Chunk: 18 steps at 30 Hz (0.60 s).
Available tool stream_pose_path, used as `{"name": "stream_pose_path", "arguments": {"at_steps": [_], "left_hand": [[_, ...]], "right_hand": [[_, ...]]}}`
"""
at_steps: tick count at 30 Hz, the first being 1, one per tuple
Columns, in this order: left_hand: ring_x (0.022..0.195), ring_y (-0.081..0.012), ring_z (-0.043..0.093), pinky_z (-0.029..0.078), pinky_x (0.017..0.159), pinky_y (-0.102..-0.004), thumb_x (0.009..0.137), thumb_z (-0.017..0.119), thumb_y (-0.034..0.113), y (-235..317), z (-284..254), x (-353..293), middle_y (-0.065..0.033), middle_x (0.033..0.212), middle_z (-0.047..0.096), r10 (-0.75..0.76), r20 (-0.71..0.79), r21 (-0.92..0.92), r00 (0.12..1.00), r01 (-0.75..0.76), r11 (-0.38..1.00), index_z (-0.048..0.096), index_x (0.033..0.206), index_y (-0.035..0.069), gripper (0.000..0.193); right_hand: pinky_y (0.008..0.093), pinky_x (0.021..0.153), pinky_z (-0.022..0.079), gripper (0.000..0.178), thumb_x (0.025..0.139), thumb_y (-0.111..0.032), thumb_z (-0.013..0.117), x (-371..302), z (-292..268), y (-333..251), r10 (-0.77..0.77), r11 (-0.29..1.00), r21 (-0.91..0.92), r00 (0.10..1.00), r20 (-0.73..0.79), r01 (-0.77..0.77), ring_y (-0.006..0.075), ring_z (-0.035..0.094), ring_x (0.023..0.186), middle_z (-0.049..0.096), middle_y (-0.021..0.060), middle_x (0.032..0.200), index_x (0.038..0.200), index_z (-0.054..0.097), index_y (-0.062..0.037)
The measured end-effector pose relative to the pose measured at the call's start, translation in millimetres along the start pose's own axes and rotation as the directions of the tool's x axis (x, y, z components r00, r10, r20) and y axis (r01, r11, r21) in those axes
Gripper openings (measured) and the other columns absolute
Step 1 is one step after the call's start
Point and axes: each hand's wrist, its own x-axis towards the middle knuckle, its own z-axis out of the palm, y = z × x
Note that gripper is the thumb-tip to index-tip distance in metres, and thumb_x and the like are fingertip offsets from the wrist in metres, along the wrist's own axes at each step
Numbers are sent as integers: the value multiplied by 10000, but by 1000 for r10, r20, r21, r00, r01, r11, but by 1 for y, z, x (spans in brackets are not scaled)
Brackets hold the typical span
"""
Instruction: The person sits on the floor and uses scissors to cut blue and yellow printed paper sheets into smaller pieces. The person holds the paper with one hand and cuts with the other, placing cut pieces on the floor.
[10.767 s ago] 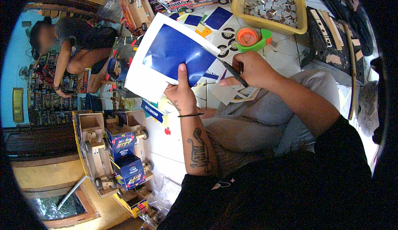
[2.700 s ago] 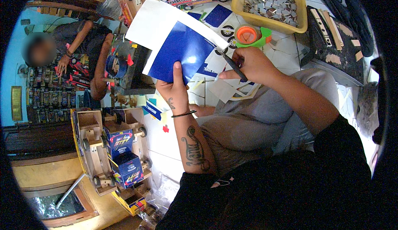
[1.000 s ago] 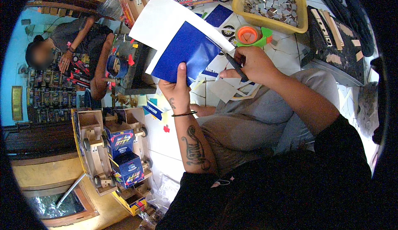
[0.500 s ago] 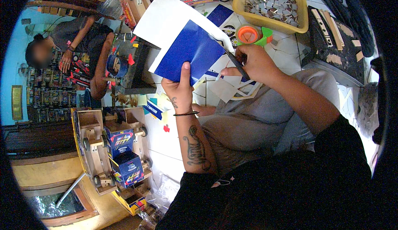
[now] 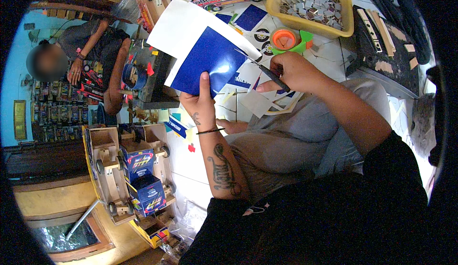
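Note:
My left hand holds up a sheet of paper, white at the edges with a large blue rectangle printed on it, thumb lying over the blue part. My right hand grips dark scissors whose blades bite into the sheet's right edge. Both hands hover over my lap, just in front of the tiled floor.
A yellow tray of small grey pieces and an orange tape roll lie ahead. Printed blue sheets and paper scraps cover the floor. Wooden toy trucks stand at left. Another person sits further left.
The sheet has turned and risen slightly in my left hand, and the scissors have worked further along its right edge. The person at left has shifted posture.

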Motion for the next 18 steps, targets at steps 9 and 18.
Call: {"name": "stream_pose_path", "arguments": {"at_steps": [9, 18], "left_hand": [[606, -54, 499, 389, 539, -176, 767, 650, 157, -7, 2, 0, -13, 707, 578, -39, 99, -200, 994, 58, 978, 584, 779, 11, 161], [448, -68, 444, 331, 377, -195, 792, 592, 126, -10, -1, 4, -5, 635, 529, -205, 111, -320, 972, 230, 919, 524, 776, 67, 91]], "right_hand": [[262, 480, 369, 450, 570, -404, 765, 3, 10, 5, 0, 983, 183, 999, -34, 7, 128, 481, 524, 512, 39, 571, 654, 535, -27], [255, 475, 359, 411, 601, -384, 746, 3, 0, 4, 26, 993, 113, 983, 179, -47, 115, 475, 525, 491, 12, 551, 672, 545, -32]]}}
